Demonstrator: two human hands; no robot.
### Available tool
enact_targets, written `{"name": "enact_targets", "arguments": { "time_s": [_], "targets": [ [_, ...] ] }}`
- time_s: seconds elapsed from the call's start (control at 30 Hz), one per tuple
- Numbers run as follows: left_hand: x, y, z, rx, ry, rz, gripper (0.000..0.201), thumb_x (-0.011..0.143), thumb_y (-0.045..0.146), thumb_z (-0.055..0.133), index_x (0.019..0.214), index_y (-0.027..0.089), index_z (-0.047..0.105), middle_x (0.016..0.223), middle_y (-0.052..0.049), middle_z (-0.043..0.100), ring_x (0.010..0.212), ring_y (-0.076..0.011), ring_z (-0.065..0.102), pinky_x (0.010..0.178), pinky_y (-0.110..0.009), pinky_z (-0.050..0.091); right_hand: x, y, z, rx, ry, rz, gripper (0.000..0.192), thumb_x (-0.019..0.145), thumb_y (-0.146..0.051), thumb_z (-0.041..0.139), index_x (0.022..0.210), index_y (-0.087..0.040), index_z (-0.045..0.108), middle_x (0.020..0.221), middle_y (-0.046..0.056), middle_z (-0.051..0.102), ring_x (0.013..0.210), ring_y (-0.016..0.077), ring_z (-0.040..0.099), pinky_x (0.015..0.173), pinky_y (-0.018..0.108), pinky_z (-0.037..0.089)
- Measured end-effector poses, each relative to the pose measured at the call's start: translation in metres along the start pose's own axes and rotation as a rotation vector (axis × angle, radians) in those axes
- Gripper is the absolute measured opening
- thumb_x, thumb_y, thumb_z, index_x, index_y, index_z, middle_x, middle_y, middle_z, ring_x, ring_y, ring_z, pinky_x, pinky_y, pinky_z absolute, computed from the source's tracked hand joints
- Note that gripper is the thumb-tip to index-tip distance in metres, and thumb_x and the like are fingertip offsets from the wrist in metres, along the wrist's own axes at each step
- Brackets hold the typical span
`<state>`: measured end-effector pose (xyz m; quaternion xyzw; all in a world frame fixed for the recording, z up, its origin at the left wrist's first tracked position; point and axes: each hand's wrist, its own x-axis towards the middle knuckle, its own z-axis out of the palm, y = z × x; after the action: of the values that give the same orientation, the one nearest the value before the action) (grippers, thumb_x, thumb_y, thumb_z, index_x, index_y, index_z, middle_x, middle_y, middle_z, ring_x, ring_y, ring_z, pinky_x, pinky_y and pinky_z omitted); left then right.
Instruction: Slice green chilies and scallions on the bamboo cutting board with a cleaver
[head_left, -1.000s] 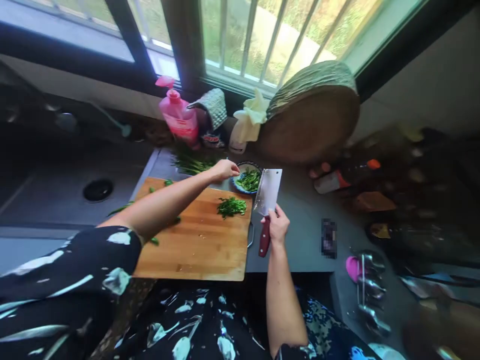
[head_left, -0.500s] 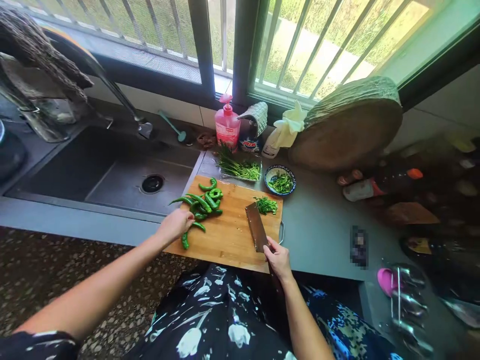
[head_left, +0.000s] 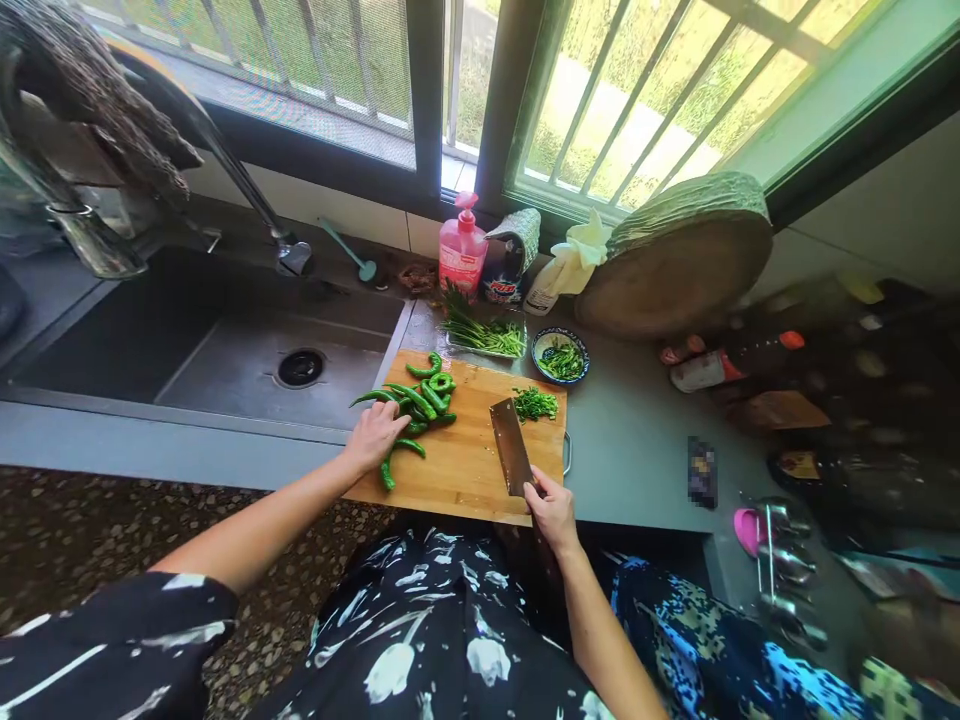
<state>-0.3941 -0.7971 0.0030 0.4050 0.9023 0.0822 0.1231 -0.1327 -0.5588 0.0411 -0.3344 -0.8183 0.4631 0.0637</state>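
My left hand (head_left: 377,434) is at the near left side of a heap of green chili peppers (head_left: 427,398), its fingers somewhat apart and touching the heap. Two separate peppers (head_left: 387,472) lie just right of this hand, on the wooden cutting board (head_left: 457,475). With my right hand (head_left: 553,512) I grip a cleaver (head_left: 511,446) by its handle, the broad blade over the right half of the board. Chopped green pieces (head_left: 535,404) form a small pile beyond the blade.
Behind the board are a tray of long green stalks (head_left: 487,335) and a patterned bowl (head_left: 561,356) of cut greens. A sink (head_left: 225,350) adjoins on the left. A pink pump bottle (head_left: 461,252) and a large round wooden block (head_left: 675,265) stand by the window.
My left hand has moved from the loose peppers in front up to the heap, and its fingers have spread. The cleaver stays almost in place in my right hand. The view has shifted slightly.
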Motion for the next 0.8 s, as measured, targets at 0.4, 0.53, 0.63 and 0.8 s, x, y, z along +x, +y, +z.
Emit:
{"name": "enact_targets", "arguments": {
  "time_s": [0.4,0.53,0.63,0.8],
  "targets": [
    [0.005,0.058,-0.041,-0.731,-0.242,-0.020,0.030,0.077,0.042,0.052,0.094,0.023,0.067,0.090,-0.005,0.067,0.090,-0.0214,0.056,0.082,-0.031,0.042,-0.009,0.004,0.001,0.070,0.013,0.025,0.039,0.078,-0.032,0.049,0.110,-0.017,0.065,0.047,-0.005,0.055,0.041,0.0107,0.052,0.048,0.020,0.043],
    [0.037,0.111,-0.013,-1.101,-0.527,-0.140,0.043,0.071,0.049,0.054,0.096,0.017,0.068,0.086,-0.005,0.069,0.079,-0.0194,0.059,0.070,-0.026,0.045,-0.009,0.011,-0.014,0.023,0.068,0.039,0.038,0.079,-0.030,0.046,0.110,-0.017,0.065,0.048,-0.005,0.056,0.040,0.0105,0.051,0.048,0.019,0.043],
    [0.059,0.137,0.018,-0.972,-0.550,-0.139,0.037,0.073,0.045,0.052,0.089,0.017,0.070,0.080,-0.003,0.069,0.077,-0.0200,0.059,0.068,-0.026,0.043,-0.010,0.022,-0.028,-0.136,0.083,-0.019,0.036,0.080,-0.027,0.044,0.108,-0.022,0.065,0.059,-0.002,0.063,0.048,0.0112,0.054,0.054,0.019,0.044],
    [0.074,0.146,0.041,-0.619,-0.377,-0.123,0.030,0.078,0.035,0.044,0.082,0.021,0.070,0.084,-0.004,0.070,0.090,-0.0231,0.060,0.074,-0.025,0.042,-0.015,0.040,-0.040,-0.298,0.029,-0.073,0.037,0.079,-0.024,0.046,0.110,-0.025,0.064,0.085,0.002,0.070,0.059,0.0127,0.059,0.063,0.021,0.046]
  ]
}}
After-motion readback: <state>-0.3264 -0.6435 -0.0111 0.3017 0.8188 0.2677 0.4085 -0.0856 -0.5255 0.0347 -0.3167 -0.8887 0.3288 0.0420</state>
